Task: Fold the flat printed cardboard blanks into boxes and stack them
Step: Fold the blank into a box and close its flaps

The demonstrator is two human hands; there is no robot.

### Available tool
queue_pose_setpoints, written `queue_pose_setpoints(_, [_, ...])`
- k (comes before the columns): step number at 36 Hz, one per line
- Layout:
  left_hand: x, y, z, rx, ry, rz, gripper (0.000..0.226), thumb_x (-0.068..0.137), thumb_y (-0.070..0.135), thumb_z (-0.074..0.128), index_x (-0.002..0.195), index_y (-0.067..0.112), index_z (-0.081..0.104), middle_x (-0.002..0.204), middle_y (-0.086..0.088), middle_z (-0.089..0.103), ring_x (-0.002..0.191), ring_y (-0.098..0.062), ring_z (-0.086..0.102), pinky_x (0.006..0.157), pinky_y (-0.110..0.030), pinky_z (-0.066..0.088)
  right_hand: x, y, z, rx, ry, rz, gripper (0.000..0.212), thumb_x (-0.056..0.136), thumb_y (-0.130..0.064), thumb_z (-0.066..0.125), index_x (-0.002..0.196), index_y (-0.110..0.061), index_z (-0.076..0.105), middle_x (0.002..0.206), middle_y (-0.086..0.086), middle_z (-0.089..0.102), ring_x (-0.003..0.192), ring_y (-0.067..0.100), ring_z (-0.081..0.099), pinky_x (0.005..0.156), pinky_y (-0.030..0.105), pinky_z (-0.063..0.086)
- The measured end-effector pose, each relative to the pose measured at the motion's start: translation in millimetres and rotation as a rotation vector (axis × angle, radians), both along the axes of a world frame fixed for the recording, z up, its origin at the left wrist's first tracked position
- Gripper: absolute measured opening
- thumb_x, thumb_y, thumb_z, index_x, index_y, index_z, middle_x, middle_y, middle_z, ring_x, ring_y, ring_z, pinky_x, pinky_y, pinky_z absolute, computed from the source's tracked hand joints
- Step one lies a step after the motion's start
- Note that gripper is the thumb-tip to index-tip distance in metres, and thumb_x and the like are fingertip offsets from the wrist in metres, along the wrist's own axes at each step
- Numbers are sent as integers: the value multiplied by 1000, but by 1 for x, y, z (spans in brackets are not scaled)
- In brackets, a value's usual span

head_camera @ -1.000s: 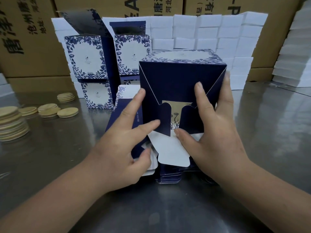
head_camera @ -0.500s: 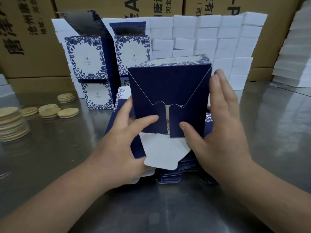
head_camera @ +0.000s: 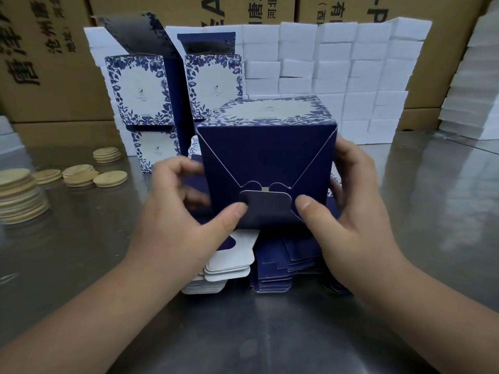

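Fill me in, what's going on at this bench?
A person grips a navy box with the left hand and right hand, both thumbs pressing on its end flap. It is held over a pile of flat blanks on the steel table. Folded boxes stand stacked behind.

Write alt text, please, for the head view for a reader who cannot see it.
A left hand and a right hand grip a navy floral-printed cardboard box over a pile of flat navy blanks on a steel table, thumbs on its rounded flap. Folded boxes, white foam blocks and round wooden discs sit beyond.
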State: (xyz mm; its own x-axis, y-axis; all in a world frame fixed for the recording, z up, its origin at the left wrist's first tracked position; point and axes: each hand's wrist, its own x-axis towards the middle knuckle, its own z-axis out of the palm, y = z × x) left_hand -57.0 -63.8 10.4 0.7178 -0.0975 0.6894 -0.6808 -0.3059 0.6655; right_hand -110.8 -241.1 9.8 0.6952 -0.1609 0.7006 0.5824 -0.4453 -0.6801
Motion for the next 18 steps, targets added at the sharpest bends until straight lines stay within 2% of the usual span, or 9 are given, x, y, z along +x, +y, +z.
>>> queue_pose_setpoints(3, [1,0,2,35,11,8,71,50,62,59,115,63,28,98,35,50,73,-4,59,66,-13,44,1,3,-1,70,57,57,78,66,-42,64,135,-28,31,130,-23,48,117,-11,48,89,9,42])
queue_pose_setpoints(5, [1,0,3,86,30,25,83,52,63,56,129,58,25,94,28,52,73,-8,58,66,-21,45,2,2,-1,72,73,32,79,66,-35,69,135,-29,32,129,-23,48,113,-12,50,87,7,43])
queue_pose_setpoints(7, [0,0,4,176,19,35,65,57,63,53,120,60,38,92,19,53,76,-6,55,62,-16,42,4,0,0,79,83,-1,73,68,-32,66,133,-34,34,129,-22,49,113,-10,51,88,13,47])
queue_pose_setpoints(9, [-1,-1,4,226,17,36,39,63,57,55,99,66,44,95,20,53,84,4,52,59,-6,40,5,-1,1,66,106,-51,72,68,-36,64,134,-35,37,129,-19,48,117,-4,50,92,21,49])
queue_pose_setpoints(10, [-2,-2,4,222,37,31,32,67,55,56,93,69,43,96,22,51,87,9,50,60,-1,38,5,-1,2,47,114,-82,71,67,-38,63,134,-36,39,127,-20,47,117,-5,48,92,19,47])
queue_pose_setpoints(12, [-4,-4,4,182,80,-7,29,72,52,59,89,69,44,95,25,50,89,16,48,57,4,37,6,-1,2,21,115,-127,67,67,-40,61,131,-39,42,119,-25,45,111,-12,44,86,5,41])
queue_pose_setpoints(14, [-5,-6,4,90,130,-86,35,68,44,60,90,67,48,97,26,50,88,13,52,52,-2,44,6,1,2,28,120,-142,60,67,-41,61,124,-45,45,113,-28,43,107,-12,45,81,1,39])
queue_pose_setpoints(16, [-4,-7,2,-19,190,-187,37,70,37,63,92,65,54,98,26,55,87,3,61,50,-15,52,5,3,3,31,128,-145,47,66,-43,60,108,-57,45,107,-33,42,107,-8,47,80,6,42])
queue_pose_setpoints(18, [-3,-9,-1,-65,210,-228,42,78,26,67,94,63,56,97,23,64,83,-3,66,51,-23,55,6,7,4,31,132,-146,40,66,-43,59,95,-64,42,103,-38,40,109,-4,49,83,14,43])
